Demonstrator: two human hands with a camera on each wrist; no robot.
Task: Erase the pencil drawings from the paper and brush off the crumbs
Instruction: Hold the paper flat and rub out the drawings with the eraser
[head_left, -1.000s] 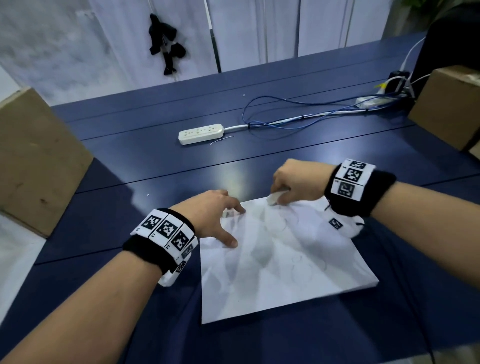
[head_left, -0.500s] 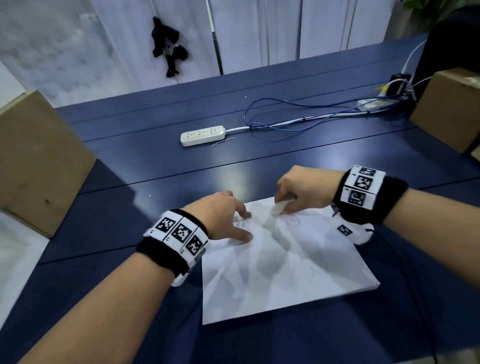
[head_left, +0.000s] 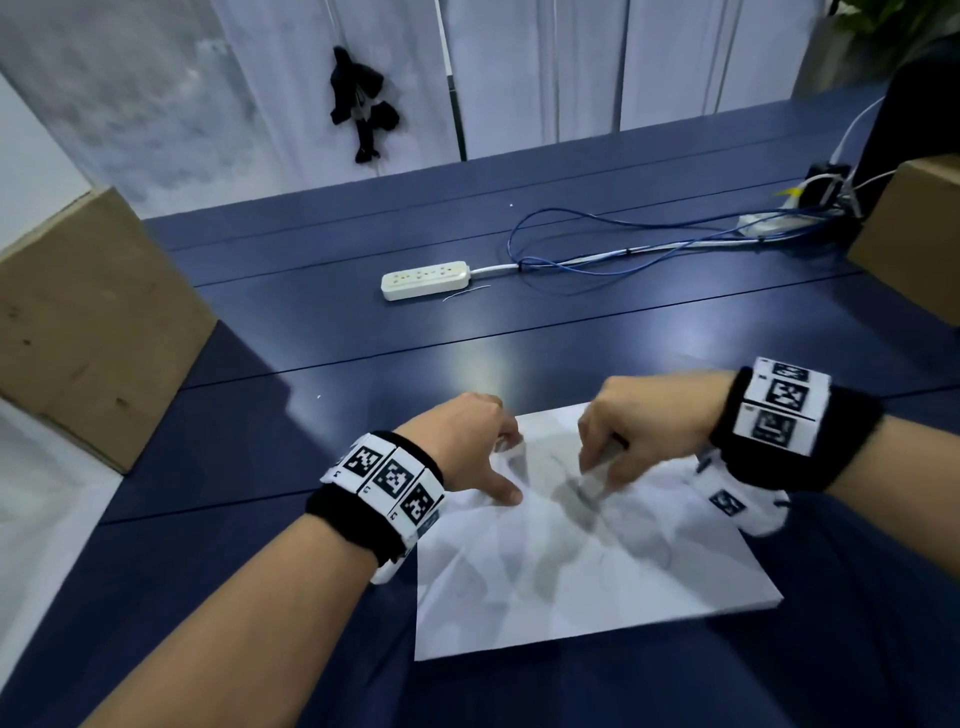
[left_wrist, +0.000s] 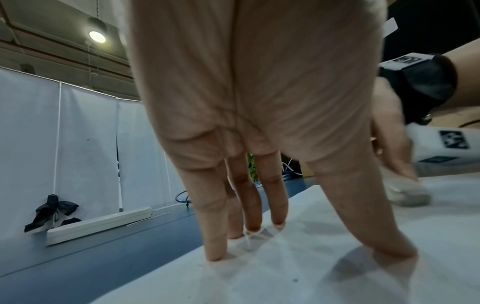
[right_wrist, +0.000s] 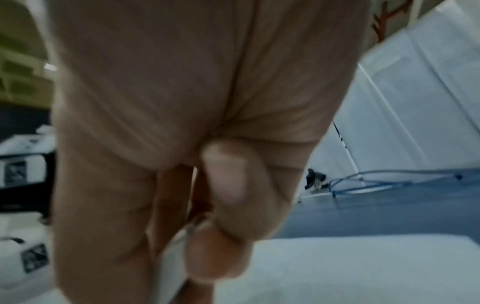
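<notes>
A white sheet of paper (head_left: 582, 566) with faint pencil lines lies on the dark blue table (head_left: 363, 332). My left hand (head_left: 467, 441) presses the paper's far left corner with straight, spread fingers (left_wrist: 215, 242). My right hand (head_left: 639, 431) pinches a whitish eraser (head_left: 597, 475) and holds its tip on the upper middle of the sheet. From the left wrist view the eraser (left_wrist: 407, 195) shows blurred at the right, down on the paper (left_wrist: 311, 267). The right wrist view is blurred; curled fingers (right_wrist: 226, 205) hide the eraser there.
A white power strip (head_left: 425, 279) with blue and white cables (head_left: 623, 244) lies further back on the table. Cardboard boxes stand at the left (head_left: 88, 322) and at the right edge (head_left: 914, 239). White partition panels (head_left: 571, 67) close off the back.
My right hand has slid the eraser toward me and left, from the paper's far edge onto the upper middle. The left hand stays pressed on the corner. The head view has shifted slightly.
</notes>
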